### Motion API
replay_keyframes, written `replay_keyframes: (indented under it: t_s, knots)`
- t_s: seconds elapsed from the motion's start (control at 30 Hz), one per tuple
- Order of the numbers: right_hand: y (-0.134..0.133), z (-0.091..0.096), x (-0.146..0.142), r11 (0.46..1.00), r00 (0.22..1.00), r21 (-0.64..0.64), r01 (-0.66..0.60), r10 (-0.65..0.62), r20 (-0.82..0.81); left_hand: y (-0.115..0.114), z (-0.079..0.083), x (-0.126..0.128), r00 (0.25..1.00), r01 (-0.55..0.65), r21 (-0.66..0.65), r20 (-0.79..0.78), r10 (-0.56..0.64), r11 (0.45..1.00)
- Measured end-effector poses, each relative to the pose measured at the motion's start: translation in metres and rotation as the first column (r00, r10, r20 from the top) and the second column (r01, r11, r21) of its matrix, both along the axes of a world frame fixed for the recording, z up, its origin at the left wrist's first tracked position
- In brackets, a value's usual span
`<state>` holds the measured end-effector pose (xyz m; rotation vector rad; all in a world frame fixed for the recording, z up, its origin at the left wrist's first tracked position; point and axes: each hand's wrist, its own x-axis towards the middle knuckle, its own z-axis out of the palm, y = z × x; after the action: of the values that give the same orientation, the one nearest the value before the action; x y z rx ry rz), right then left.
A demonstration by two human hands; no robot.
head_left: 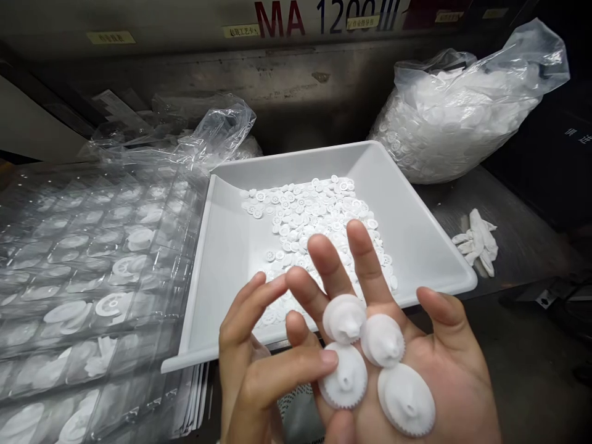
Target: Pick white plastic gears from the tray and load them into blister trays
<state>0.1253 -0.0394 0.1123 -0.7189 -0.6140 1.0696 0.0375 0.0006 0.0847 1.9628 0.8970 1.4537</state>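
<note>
Head view: tray gears behind fingers

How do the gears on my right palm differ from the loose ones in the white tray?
The four white plastic gears on the right hand sit separately with hubs up, while the loose gears in the white tray lie crowded in a heap, many flat. The four gears show toothed rims clearly; the loose gears are too small in view to show teeth. Both are white and round.

Four white plastic gears with toothed rims and raised central hubs lay hub-up, in a loose cluster, on the open right palm at lower right of the frame.
</note>
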Motion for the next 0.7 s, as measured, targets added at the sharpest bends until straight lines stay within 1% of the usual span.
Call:
replay_keyframes:
  t_s: [0.03, 0.07, 0.1, 0.13, 0.2, 0.3, 0.4, 0.5, 0.57, 0.63, 0.7]
  knots:
    - [0.001, 0.0, -0.001, 0.994, 0.985, 0.099, -0.041, 0.056, -0.164, 0.0, 0.0, 0.0, 1.0, 0.019, -0.012, -0.01, -0.019, 1.0]
    - [0.003, -0.001, -0.001, 0.979, 0.938, 0.193, -0.066, 0.126, -0.322, 0.001, 0.0, -0.001, 0.999, 0.035, -0.024, -0.018, -0.036, 0.999]
    - [0.004, -0.001, -0.002, 0.963, 0.881, 0.258, -0.075, 0.185, -0.436, 0.001, 0.001, -0.001, 0.999, 0.05, -0.04, -0.02, -0.051, 0.998]
    - [0.005, -0.001, -0.002, 0.955, 0.846, 0.285, -0.08, 0.217, -0.488, 0.0, 0.002, -0.002, 0.998, 0.065, -0.067, -0.011, -0.066, 0.996]
    - [0.007, -0.002, -0.003, 0.948, 0.817, 0.305, -0.086, 0.242, -0.523, -0.001, 0.003, -0.003, 0.995, 0.096, -0.145, 0.039, -0.091, 0.985]
    - [0.008, -0.006, -0.002, 0.947, 0.801, 0.312, -0.077, 0.246, -0.547, -0.004, 0.005, -0.002, 0.982, 0.15, -0.249, 0.147, -0.116, 0.957]
    - [0.007, -0.009, -0.001, 0.95, 0.8, 0.307, -0.065, 0.234, -0.553, -0.004, 0.006, -0.001, 0.977, 0.174, -0.282, 0.167, -0.13, 0.943]
    - [0.006, -0.007, -0.002, 0.947, 0.803, 0.311, -0.076, 0.243, -0.544, -0.003, 0.004, -0.001, 0.981, 0.164, -0.258, 0.143, -0.13, 0.952]
    - [0.005, -0.004, -0.003, 0.949, 0.799, 0.305, -0.086, 0.248, -0.548, -0.001, 0.001, -0.002, 0.987, 0.139, -0.199, 0.113, -0.118, 0.97]
    - [0.004, -0.001, -0.003, 0.953, 0.804, 0.283, -0.106, 0.25, -0.54, 0.0, -0.001, -0.005, 0.992, 0.116, -0.14, 0.073, -0.106, 0.983]
    - [0.002, 0.002, -0.002, 0.964, 0.822, 0.233, -0.128, 0.235, -0.519, 0.001, -0.003, -0.007, 0.993, 0.111, -0.104, 0.042, -0.107, 0.988]
